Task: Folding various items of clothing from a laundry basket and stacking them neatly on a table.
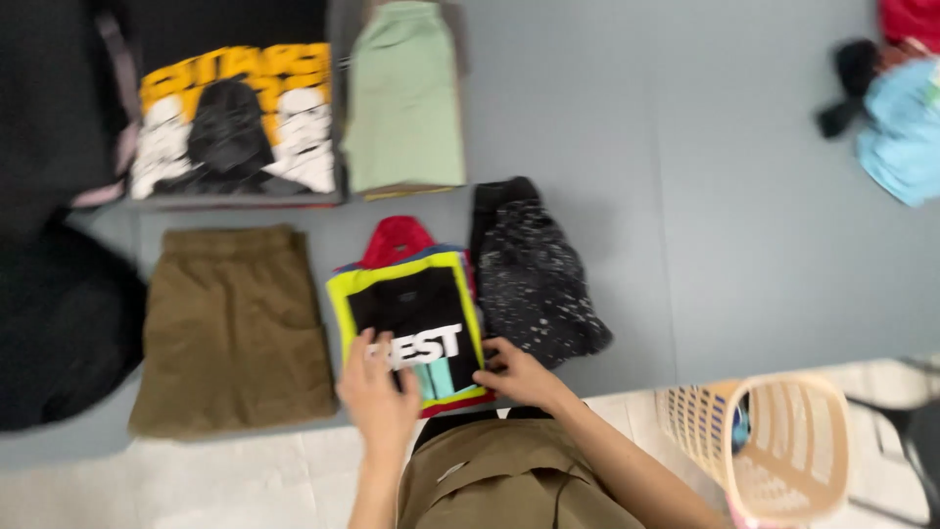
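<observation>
Hands [446, 387] flat, fingers spread, pressing near edge of folded shirt [411, 304].

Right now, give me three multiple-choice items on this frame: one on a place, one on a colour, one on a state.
1. Where does the brown folded garment lie relative to the yellow-edged black shirt?
A. to its left
B. to its right
C. on top of it

2. What colour is the folded garment at the top?
A. orange
B. pale green
C. white

3. How are the left hand and right hand?
A. raised in the air
B. inside the basket
C. resting on the shirt

Answers: 1 A, it lies left of the shirt. 2 B, its cloth is pale green. 3 C, both hands touch the shirt's near edge.
</observation>
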